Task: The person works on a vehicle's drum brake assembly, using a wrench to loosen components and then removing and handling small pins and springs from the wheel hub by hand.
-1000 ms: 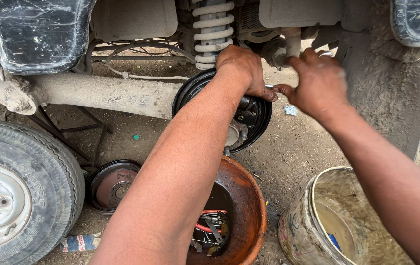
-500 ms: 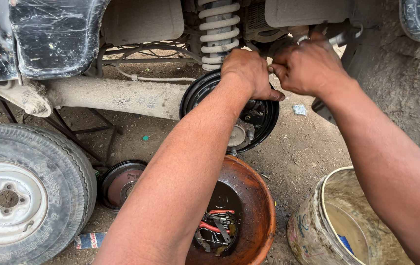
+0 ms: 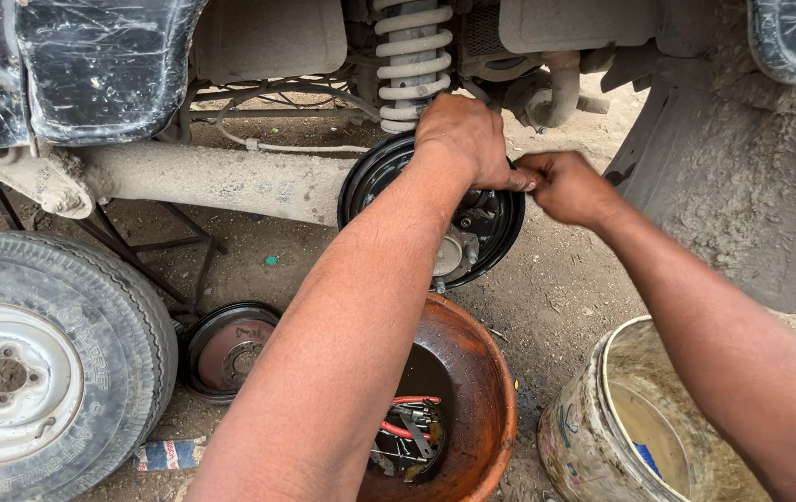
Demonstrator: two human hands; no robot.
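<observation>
Both hands sit on the round black brake plate's top rim: L hand (image 3: 463,139) lies curled over brake plate (image 3: 379,177), R hand (image 3: 570,186) fisted just beside, touching L, w/ plate straight ahead.

A bare, dusty dirt floor (image 3: 565,297) is seen beneath the vehicle. On it are laid a worn black tyre on a white steel rim (image 3: 35,372), a round dark brake drum (image 3: 228,349), a rusty orange metal bowl (image 3: 477,400) and a grimy plastic bucket (image 3: 593,437). A small printed wrapper (image 3: 167,455) is left beside the tyre.
</observation>
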